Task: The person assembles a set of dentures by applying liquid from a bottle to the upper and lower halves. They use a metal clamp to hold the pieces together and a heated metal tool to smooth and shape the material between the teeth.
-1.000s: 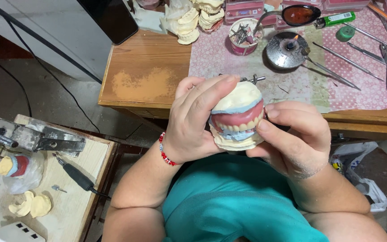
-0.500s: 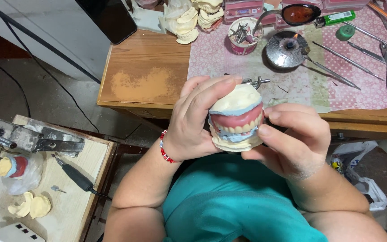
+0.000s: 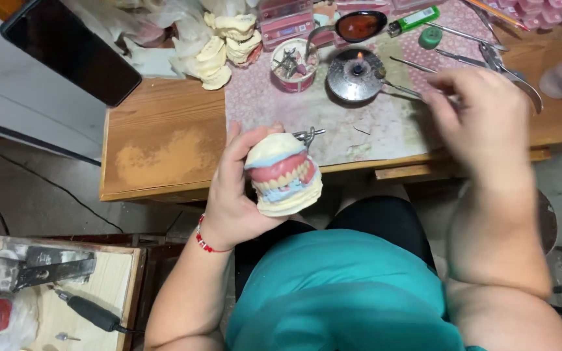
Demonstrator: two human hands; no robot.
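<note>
A: Head cam shows the denture model [image 3: 283, 174], cream plaster with pink gums, sitting in the left hand [image 3: 239, 195], fingers wrapped round its back, just in front of the wooden table [image 3: 164, 143].

B: And the right hand [image 3: 482, 114]? Blurry over the metal tools [image 3: 417, 65] by the lit burner [image 3: 357, 73]; can't tell if it's pinching anything. I'd keep that model steady and level, clear of the flame.

A worn brown wooden workbench [image 3: 164, 149] is standing over a grey concrete floor [image 3: 27, 195]. A pale low wooden side table [image 3: 108, 286] is sitting at lower left, a white wall panel [image 3: 14, 97] running behind.
</note>
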